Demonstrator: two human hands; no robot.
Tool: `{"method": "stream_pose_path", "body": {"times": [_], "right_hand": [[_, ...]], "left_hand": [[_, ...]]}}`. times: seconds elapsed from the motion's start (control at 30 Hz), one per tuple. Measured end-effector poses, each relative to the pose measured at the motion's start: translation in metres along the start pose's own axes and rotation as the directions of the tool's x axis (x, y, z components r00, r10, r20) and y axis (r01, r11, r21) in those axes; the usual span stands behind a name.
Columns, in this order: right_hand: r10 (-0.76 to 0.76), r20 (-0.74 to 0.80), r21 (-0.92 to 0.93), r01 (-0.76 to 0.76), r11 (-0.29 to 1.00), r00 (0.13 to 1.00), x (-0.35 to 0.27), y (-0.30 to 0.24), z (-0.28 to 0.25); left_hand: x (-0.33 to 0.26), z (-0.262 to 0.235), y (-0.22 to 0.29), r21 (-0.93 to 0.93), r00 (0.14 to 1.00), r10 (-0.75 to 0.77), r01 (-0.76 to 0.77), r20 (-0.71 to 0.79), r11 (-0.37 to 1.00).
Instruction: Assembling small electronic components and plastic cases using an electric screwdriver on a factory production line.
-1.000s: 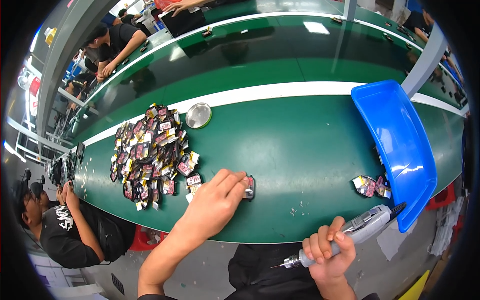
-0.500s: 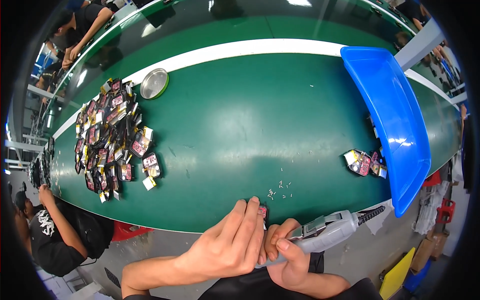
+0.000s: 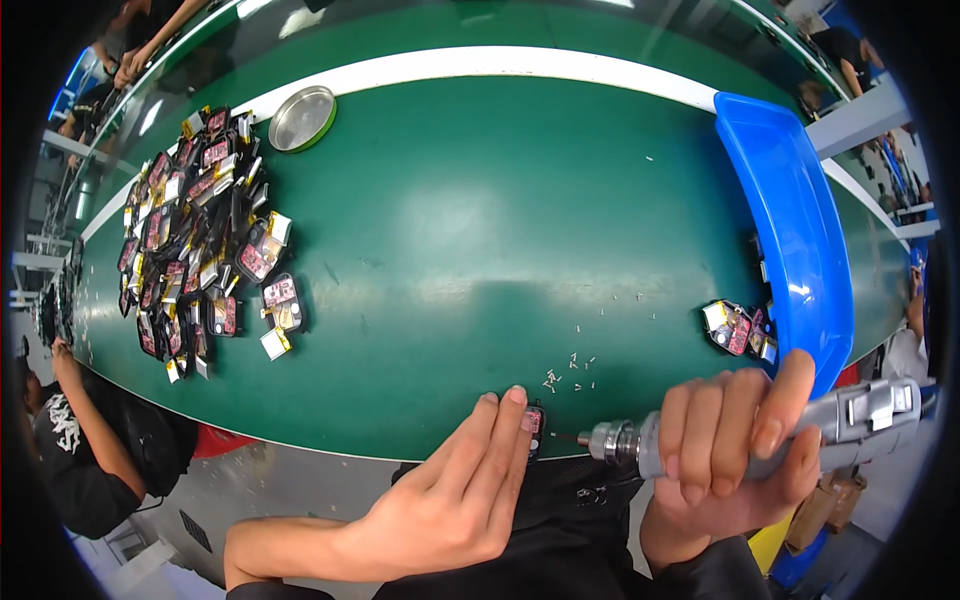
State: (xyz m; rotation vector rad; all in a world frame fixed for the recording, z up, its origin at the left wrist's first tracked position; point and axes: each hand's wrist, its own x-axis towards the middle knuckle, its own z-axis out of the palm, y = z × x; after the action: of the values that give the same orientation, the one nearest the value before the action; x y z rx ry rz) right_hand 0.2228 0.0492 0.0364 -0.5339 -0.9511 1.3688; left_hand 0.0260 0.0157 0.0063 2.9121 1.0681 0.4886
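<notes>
The left hand [image 3: 450,505] is resting its long fingers close together on a small black case [image 3: 537,432], which is sitting at the green table [image 3: 490,210]'s near edge, just right of six o'clock. That is probably keeping it from sliding. The thumb is hiding, so I cannot tell if the hand is pinching.

The right hand [image 3: 725,445] is wrapping its fingers tightly around a grey power driver [image 3: 850,428], over toward four o'clock. It is holding it flat, maybe so the thin tip can be pointing to nine o'clock, just beside the case.

A big pile of cases [image 3: 195,235] is lying near nine o'clock, perhaps to be out of the way. A blue tray [image 3: 800,235] is standing near three o'clock.
</notes>
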Motion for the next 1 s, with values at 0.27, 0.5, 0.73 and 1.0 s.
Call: {"method": "stream_pose_path", "body": {"times": [0.27,0.5,0.73,1.0], "right_hand": [[0.071,0.03,-0.05,-0.069,0.996,0.997,0.008,0.01,0.0],[0.077,0.107,-0.112,-0.065,0.992,0.991,0.013,0.016,0.004],[0.138,0.159,-0.123,-0.119,0.985,0.978,0.026,0.021,0.028],[0.283,0.164,-0.012,-0.285,0.959,0.945,0.026,0.012,0.02]], "left_hand": [[0.0,0.0,-0.002,0.003,1.0,-0.025,0.025,0.004,1.0],[-0.004,0.007,-0.006,0.018,0.999,-0.003,0.004,-0.036,1.0],[-0.008,0.009,-0.014,-0.004,0.995,0.011,-0.011,-0.096,1.0],[-0.011,-0.001,-0.01,-0.069,0.998,0.04,-0.043,-0.043,0.997]]}}
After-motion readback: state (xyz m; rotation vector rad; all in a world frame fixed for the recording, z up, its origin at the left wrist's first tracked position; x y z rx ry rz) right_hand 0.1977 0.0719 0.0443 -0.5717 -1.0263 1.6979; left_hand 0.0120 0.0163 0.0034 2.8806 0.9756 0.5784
